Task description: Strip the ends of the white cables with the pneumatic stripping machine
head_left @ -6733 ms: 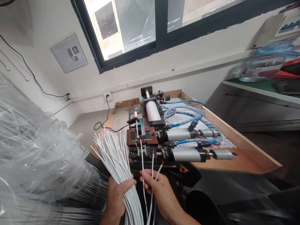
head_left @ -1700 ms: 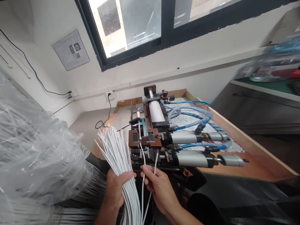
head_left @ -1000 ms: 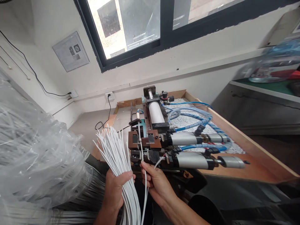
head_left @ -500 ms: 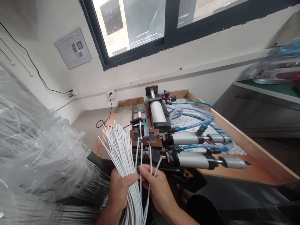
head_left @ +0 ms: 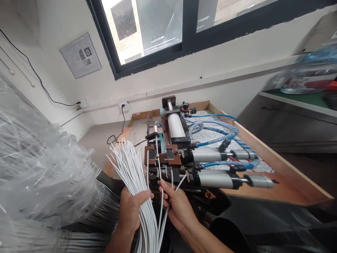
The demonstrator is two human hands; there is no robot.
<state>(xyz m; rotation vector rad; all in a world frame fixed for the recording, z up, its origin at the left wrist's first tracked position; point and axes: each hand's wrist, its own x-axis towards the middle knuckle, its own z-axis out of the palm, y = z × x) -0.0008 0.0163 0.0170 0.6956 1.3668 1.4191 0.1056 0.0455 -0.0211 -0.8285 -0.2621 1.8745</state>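
Note:
A thick bundle of white cables point(head_left: 133, 168) fans out at its upper end. My left hand point(head_left: 133, 207) is wrapped round it, the thumb lying across the front. Beside it my right hand point(head_left: 179, 205) pinches a few single white cables point(head_left: 161, 200) between thumb and fingers. Two of these show bare or coloured wire ends near the machine. Just beyond both hands stands a pneumatic machine point(head_left: 175, 156) with a brown clamp block and silver cylinders. The lower ends of the cables run out of view at the bottom.
On the left, clear plastic bags point(head_left: 44, 168) cover more cable bundles. A wooden-edged tray point(head_left: 286, 172) surrounds the machine, with blue air hoses point(head_left: 223, 131) looping inside it. A green-topped shelf point(head_left: 297, 100) bearing a plastic bottle stands at the right.
My right hand has drawn slightly right, away from the bundle, taking a cable with it. The gap between that cable and the bundle has widened. My left hand keeps its grip.

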